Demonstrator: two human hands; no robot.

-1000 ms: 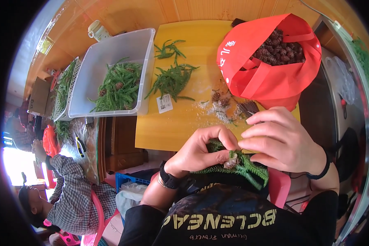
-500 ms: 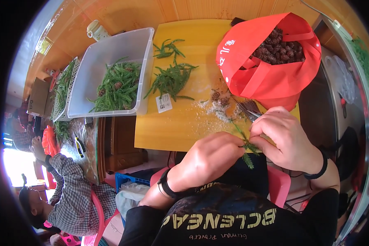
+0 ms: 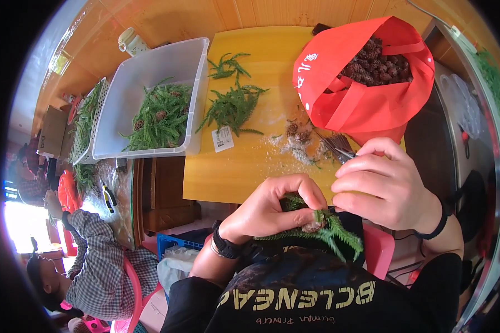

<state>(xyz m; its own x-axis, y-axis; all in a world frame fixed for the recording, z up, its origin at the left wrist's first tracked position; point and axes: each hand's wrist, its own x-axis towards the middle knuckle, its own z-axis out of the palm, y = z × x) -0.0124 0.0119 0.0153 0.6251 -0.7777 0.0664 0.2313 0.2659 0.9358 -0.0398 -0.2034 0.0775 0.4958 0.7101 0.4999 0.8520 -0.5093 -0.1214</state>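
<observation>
My left hand (image 3: 278,206), below the table's front edge, pinches an artificial pine sprig (image 3: 341,236) between thumb and fingers. A small brownish pine cone (image 3: 315,223) shows among its green needles beside my thumb. Just right of it, my right hand (image 3: 380,188) is curled, apart from the sprig. A thin metal-tipped tool (image 3: 346,153) sticks out from its curled fingers; the rest of the tool is hidden. Beyond that hand, a bundle of thin dark wires or stems (image 3: 334,145) lies next to loose pine cones (image 3: 299,135) and whitish crumbs.
A red bag (image 3: 366,111) full of pine cones stands on the yellow table (image 3: 233,180) at the right. Green sprigs (image 3: 233,108) and a white label (image 3: 223,139) lie left of it. A clear bin (image 3: 150,55) holds more sprigs. Another person (image 3: 103,266) sits at the left.
My hands have moved apart. The left has turned and now shows the sprig with a pine cone lower down; the right has let go of the green piece.
</observation>
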